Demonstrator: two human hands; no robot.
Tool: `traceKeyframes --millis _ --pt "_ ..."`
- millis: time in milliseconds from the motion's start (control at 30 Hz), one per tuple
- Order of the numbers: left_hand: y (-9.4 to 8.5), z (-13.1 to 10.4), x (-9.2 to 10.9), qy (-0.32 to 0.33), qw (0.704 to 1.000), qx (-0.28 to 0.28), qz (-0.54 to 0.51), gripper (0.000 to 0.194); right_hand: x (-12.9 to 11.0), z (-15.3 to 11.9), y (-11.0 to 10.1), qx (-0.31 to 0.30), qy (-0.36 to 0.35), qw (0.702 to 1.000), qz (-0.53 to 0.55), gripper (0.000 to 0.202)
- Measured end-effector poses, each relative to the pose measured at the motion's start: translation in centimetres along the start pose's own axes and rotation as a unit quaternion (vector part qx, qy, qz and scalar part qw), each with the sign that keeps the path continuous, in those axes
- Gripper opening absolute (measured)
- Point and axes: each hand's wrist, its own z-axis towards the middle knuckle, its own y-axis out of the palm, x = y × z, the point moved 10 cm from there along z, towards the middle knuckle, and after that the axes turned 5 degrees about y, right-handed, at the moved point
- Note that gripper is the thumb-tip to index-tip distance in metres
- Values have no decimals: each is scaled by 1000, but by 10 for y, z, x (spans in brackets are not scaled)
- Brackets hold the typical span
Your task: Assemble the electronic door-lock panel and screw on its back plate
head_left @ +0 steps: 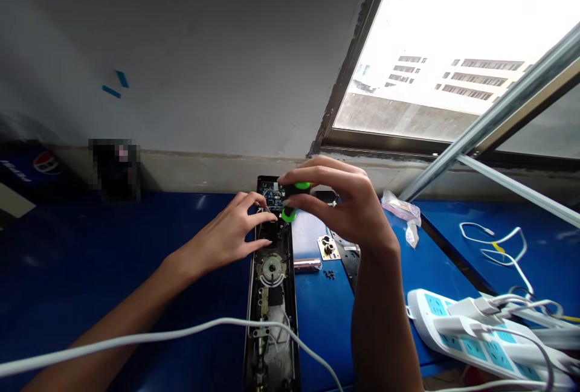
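A long black device housing lies open on the blue table, with a blue circuit board at its far end and a round metal part near its middle. My right hand grips a black and green screwdriver above the housing's far right edge; its tip is hard to make out. My left hand rests at the housing's left side, fingers apart and reaching over the inside near the board. Right of the housing are a small metal plate with a round part, a shiny cylinder and several small black screws.
A white power strip with plugs sits at the lower right. One white cable crosses over the housing in front. Another white cable and a plastic bag lie at right. A wall and window stand behind the table.
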Motion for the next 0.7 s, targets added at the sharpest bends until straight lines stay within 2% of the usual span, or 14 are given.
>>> traceKeyframes --millis 67,133,233,300,400,567,700 --pt "2 -2 -2 -14 1000 1 8 38 3 0 -4 18 0 1000 -18 24" --pt "3 -3 -4 -37 999 -3 16 41 7 0 -1 1 14 1000 11 32" --pt "11 -6 -10 -98 994 -44 5 46 10 -1 3 -30 33 996 73 39" --pt "16 -7 -14 -129 989 -70 -7 46 10 -1 -1 -11 33 998 60 32" --pt "18 -7 -16 -132 989 -65 -23 44 10 0 -5 18 26 999 6 26" --pt "26 -8 -24 -134 986 -43 -86 44 17 1 7 -33 64 996 58 38" --pt "26 -8 -28 -142 983 -34 -110 44 19 2 0 13 48 998 24 24"
